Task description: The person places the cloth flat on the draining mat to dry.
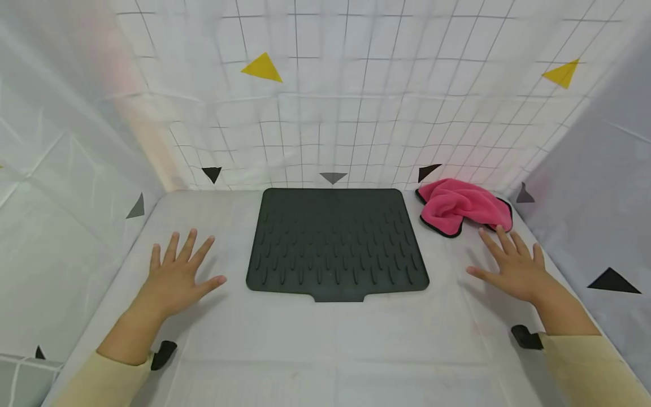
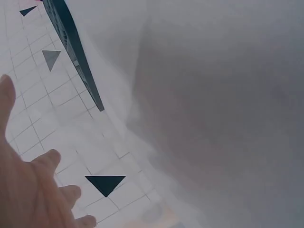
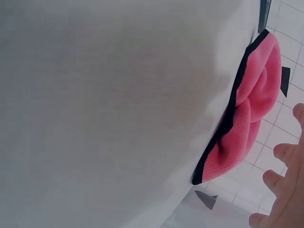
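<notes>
A dark grey ridged mat (image 1: 335, 243) with a short tab on its near edge lies flat at the middle of the white table. To its right, at the back, is a crumpled pink cloth (image 1: 460, 206) with black edging. My left hand (image 1: 175, 280) is left of the mat, fingers spread, holding nothing. On the other side my right hand (image 1: 519, 271) has its fingers spread too and is just nearer than the cloth; whether a fingertip touches it I cannot tell. In the right wrist view the cloth (image 3: 251, 104) appears beside the fingers, with nothing in the hand.
A white grid-lined sheet (image 1: 335, 124) with yellow, black and grey triangles stands behind the table. Pale sheets enclose the left (image 1: 61, 186) and right (image 1: 600, 192) sides. Small black devices sit at both wrists, the left one (image 1: 164, 355) and the right one (image 1: 526, 337).
</notes>
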{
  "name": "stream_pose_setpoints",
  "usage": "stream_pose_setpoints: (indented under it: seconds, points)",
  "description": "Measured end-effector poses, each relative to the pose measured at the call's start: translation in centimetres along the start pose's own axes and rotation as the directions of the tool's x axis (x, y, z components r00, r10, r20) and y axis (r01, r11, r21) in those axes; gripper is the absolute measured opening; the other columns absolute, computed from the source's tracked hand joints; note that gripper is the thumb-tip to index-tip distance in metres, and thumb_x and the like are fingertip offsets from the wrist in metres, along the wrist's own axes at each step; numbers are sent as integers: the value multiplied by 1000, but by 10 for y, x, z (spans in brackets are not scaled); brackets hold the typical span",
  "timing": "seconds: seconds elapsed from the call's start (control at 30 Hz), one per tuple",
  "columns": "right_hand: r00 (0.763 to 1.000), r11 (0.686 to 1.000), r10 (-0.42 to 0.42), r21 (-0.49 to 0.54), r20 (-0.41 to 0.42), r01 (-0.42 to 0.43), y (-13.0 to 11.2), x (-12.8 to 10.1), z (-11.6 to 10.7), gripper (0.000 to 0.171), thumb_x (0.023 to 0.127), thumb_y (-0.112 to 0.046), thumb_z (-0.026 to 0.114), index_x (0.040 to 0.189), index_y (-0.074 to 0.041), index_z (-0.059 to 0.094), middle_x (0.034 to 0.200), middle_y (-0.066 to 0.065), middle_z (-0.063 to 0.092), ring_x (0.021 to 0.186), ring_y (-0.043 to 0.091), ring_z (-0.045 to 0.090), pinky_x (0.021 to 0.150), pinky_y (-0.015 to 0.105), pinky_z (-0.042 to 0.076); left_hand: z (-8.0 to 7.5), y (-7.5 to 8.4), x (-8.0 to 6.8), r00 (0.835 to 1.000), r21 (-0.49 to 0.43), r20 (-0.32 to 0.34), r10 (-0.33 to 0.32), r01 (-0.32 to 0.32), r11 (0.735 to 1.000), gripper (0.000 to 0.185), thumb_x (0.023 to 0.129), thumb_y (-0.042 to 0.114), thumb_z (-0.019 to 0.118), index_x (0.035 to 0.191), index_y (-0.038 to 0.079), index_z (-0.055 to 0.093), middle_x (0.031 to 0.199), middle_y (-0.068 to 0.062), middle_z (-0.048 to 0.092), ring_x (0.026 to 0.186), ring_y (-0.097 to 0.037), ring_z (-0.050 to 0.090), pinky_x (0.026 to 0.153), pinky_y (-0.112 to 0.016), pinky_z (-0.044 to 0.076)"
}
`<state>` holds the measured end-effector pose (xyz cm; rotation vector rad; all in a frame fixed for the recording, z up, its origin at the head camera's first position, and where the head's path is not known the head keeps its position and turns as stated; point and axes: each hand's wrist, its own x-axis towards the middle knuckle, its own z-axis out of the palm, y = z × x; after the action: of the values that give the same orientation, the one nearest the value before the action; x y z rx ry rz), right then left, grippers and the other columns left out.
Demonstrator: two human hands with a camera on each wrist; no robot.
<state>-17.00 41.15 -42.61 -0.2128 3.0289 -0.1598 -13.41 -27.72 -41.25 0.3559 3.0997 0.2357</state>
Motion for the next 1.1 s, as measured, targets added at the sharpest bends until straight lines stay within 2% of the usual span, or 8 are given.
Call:
stream_pose_setpoints:
  seconds: [0.27,0.6,0.9,1.1]
  points:
    - [1000,1000,17,10,-9,-17,-3,4,-3,107,89,-73,52,161,-19,-8,161,32,-8,144,56,-16,101,80,-14,0,8,5,1000,-36,30,2,-1,999,94,92,74,45,163,21,12,166,-23,4,148,-53,-6,110,-70,-13]
    - [999,998,17,53,-35,-15,-9,11,-10,107,90,-71,53,161,-19,-8,161,33,-7,144,56,-16,102,80,-13,8,15,12,999,-52,40,14,-12,999,94,92,74,45,163,22,11,166,-21,2,148,-52,-3,112,-70,-9]
    - [998,995,16,95,-56,-11,-17,18,-15,104,91,-69,53,161,-18,-5,161,33,-5,145,53,-17,103,79,-14,7,30,18,996,-107,74,43,-35,994,93,92,72,49,162,18,18,165,-23,8,148,-54,1,112,-71,-4]
    - [998,993,10,118,-57,-3,-24,22,-22,100,94,-66,51,161,-18,-5,161,32,-6,145,54,-15,104,79,-11,11,33,23,992,-149,100,75,-59,987,93,91,71,52,161,17,22,165,-23,11,147,-54,5,112,-72,0]
